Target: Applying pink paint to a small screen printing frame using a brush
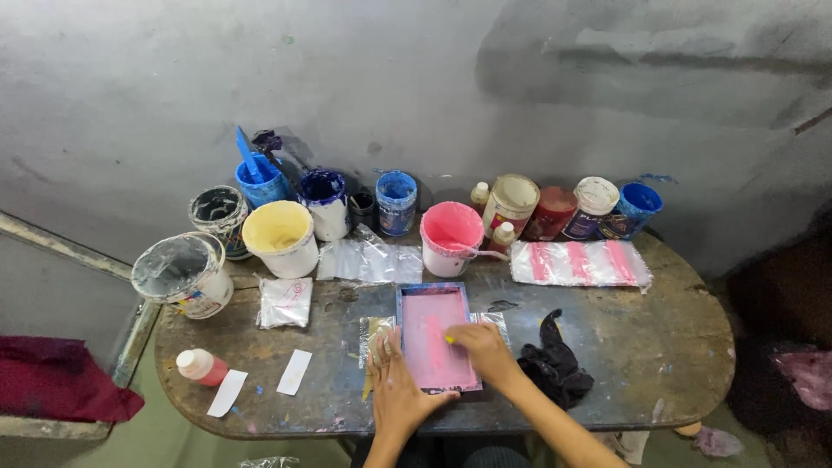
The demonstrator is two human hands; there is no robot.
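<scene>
A small blue-framed screen (pixel 432 303) coated in pink ink lies flat near the front of the worn table (pixel 659 338). My left hand (pixel 397 392) rests flat on the frame's lower left corner, fingers spread. On the pink surface at the right side my right hand (pixel 485 347) presses, fingers curled; whether it grips a tool is unclear. A clear plastic sheet (pixel 373 331) pokes out from under the frame's left side. A pink ink bucket (pixel 451 237) stands just behind the frame.
Several paint tubs and jars line the back: a cream one (pixel 279 236), blue ones (pixel 397 201), a covered white bucket (pixel 182 274). Pink-striped plastic (pixel 579 263) lies back right, a black rag (pixel 555 362) beside my right hand. A red-capped bottle (pixel 201 366) and paper slips (pixel 295 371) lie front left.
</scene>
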